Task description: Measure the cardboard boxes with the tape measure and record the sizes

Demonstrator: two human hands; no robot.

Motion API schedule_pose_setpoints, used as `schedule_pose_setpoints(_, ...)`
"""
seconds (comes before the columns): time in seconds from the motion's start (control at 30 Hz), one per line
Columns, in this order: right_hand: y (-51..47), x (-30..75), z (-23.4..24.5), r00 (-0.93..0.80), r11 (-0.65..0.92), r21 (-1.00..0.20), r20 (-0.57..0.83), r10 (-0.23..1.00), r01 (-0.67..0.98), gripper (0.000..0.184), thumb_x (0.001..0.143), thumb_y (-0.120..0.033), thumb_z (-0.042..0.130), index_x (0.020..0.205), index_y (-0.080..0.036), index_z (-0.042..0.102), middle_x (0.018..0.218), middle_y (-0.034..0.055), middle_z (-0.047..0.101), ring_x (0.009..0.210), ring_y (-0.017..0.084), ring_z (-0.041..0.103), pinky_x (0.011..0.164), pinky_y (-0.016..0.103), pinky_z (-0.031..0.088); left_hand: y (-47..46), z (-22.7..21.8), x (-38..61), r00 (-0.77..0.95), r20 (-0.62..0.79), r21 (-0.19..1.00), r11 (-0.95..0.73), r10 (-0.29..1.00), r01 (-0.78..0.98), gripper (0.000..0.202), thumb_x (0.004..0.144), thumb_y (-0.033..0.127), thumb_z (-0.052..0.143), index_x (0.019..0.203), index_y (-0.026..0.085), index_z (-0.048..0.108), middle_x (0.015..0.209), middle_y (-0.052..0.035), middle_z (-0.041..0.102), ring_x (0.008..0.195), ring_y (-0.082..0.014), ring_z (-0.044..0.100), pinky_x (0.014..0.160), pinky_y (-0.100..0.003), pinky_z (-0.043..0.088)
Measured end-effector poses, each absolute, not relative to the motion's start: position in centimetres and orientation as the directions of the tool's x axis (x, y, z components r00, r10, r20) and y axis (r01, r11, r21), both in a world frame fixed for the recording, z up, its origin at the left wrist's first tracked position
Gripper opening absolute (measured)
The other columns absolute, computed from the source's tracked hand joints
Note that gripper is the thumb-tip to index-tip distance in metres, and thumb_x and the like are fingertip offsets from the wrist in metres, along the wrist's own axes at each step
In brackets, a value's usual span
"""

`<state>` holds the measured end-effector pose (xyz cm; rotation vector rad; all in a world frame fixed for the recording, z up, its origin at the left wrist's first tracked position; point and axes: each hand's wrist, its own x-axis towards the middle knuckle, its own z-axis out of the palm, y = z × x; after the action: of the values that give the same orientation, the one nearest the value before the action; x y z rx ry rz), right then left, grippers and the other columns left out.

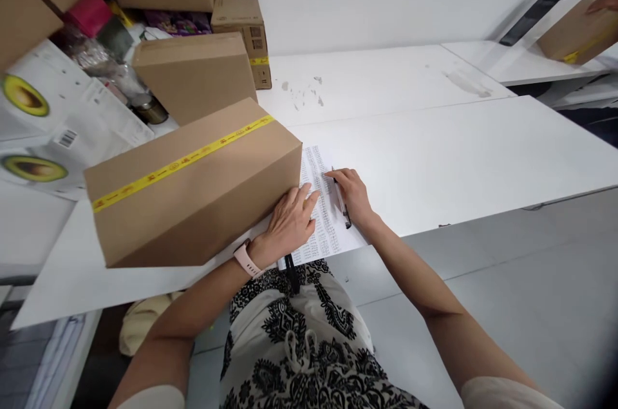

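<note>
A printed sheet of paper lies at the near edge of the white table. My left hand rests flat on the sheet with fingers stretched out, beside a taped cardboard box. My right hand is closed around a black pen, its tip on the printed rows. A pink watch band sits on my left wrist.
More cardboard boxes and packaged goods are stacked at the back left, with white avocado-printed cartons. Another person's hand touches a box on a far right table, near a black object.
</note>
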<state>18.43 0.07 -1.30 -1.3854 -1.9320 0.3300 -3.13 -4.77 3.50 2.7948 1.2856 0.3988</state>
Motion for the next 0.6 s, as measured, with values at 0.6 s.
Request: schedule_pose_setpoints(0.6,-9.1,13.6,6.2,-0.494,0.347,-0.929,0.244,0.835,0.127,0.029,0.098,-0.048,0.059,0.111,-0.026,0.072,0.108,0.0072,0.074,0.098,0.021,0.066,0.086,0.038,0.052,-14.7,6.1,-7.5,0.200,0.232,0.790,-0.304,0.952,0.532,0.092,0.085,0.034,0.075,0.158,0.025,0.021,0.131,-0.0122,0.068,0.120,-0.0236,0.066,0.102,-0.041,0.052)
